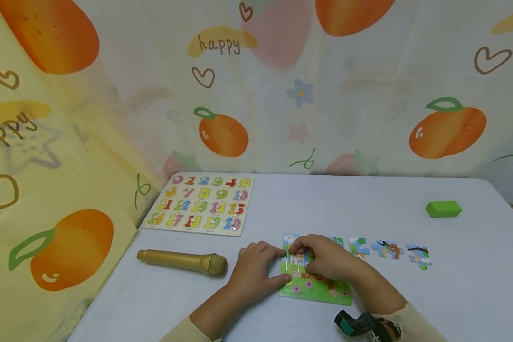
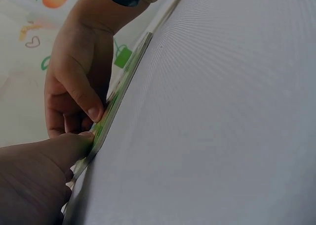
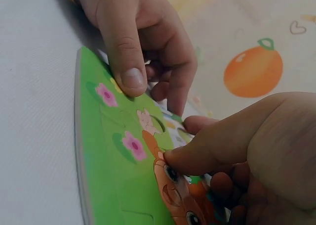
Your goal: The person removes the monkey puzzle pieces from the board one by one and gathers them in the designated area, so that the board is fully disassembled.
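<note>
A picture puzzle (image 1: 312,290) is laid flat on the white tabletop (image 1: 346,204), at about five o'clock from the middle of the head view, with pink flowers (image 1: 309,285) and a brown animal (image 3: 173,188) printed on its green face. Its nine o'clock edge is steadied by the left hand (image 1: 254,273); the thumb is rested on the board at about eight o'clock and the index finger is stretched to about ten o'clock, so that a wide spread is left between them. The board's upper part is partly covered by the right hand (image 1: 327,259), by which the puzzle is touched with the thumb near the middle and the index fingertip at ten o'clock; the other fingers are tucked under, and whether a piece is pinched cannot be told. Three loose pieces (image 1: 386,249) are set in a row between two and three o'clock from the puzzle, and a green block (image 1: 443,209) is placed farther off at two o'clock. A golden microphone (image 1: 179,262) is laid at nine o'clock, its head turned toward the left hand, and a number board (image 1: 201,204) is seen at ten o'clock. A dark device (image 1: 363,325) is worn at the right wrist, below a pale sleeve (image 1: 416,327). At twelve o'clock, the tabletop is backed by a curtain (image 1: 265,123) printed with oranges.
</note>
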Demonstrator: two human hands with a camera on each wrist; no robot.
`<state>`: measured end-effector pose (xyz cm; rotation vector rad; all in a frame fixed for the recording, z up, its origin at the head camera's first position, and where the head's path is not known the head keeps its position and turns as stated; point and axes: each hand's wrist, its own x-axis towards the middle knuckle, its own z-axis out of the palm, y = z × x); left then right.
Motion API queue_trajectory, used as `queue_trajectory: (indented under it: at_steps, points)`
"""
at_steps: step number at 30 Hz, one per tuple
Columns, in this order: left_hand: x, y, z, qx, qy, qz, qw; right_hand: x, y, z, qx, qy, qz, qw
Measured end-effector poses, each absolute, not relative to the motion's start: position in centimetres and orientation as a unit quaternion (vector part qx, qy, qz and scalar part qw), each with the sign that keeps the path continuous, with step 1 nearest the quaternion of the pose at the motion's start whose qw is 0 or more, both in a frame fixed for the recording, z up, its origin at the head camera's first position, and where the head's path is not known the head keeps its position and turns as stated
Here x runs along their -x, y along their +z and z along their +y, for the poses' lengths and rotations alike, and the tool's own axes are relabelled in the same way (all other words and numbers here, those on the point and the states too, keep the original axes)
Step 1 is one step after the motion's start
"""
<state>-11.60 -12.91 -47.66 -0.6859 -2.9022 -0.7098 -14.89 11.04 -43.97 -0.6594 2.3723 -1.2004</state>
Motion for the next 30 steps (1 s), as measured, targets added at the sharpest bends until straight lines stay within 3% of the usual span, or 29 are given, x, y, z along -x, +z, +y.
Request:
queue_trajectory:
  at_steps: [30]
  points:
    - [11.73,-47.87,-12.91,0.225,-0.233,-0.945,0.039,14.4,-44.89,10.8,0.191,-0.455,0.855,0.157]
